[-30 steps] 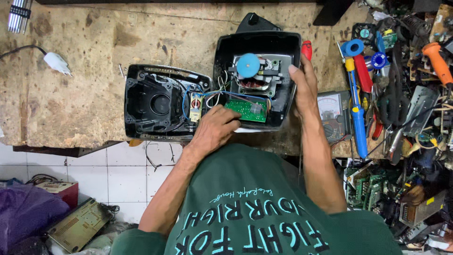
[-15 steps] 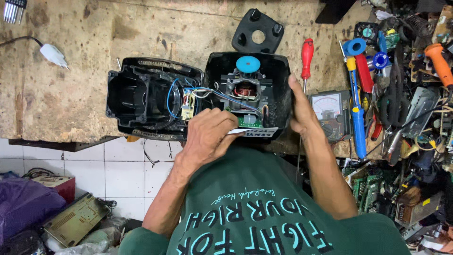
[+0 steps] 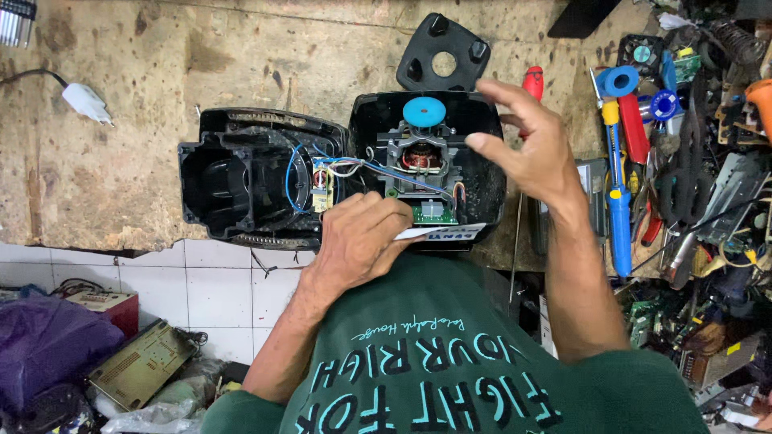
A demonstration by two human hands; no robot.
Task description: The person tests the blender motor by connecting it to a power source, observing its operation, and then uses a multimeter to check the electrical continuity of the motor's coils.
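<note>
Workbench [image 3: 121, 185] of worn wood holds black plastic casing half [image 3: 241, 181] at left, wired to black motor housing [image 3: 430, 165] beside it. Left hand [image 3: 358, 241] grips housing's near edge, fingers curled. Right hand [image 3: 527, 149] hovers above housing's right side, fingers loose, holding nothing.

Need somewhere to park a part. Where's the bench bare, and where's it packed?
Bare wood runs along the far edge of the bench, from the white plug across to the loose black cover, and left of the open black housing. The right side is crowded with tools around the blue soldering iron. Left hand rests on the motor housing; right hand hovers.
</note>
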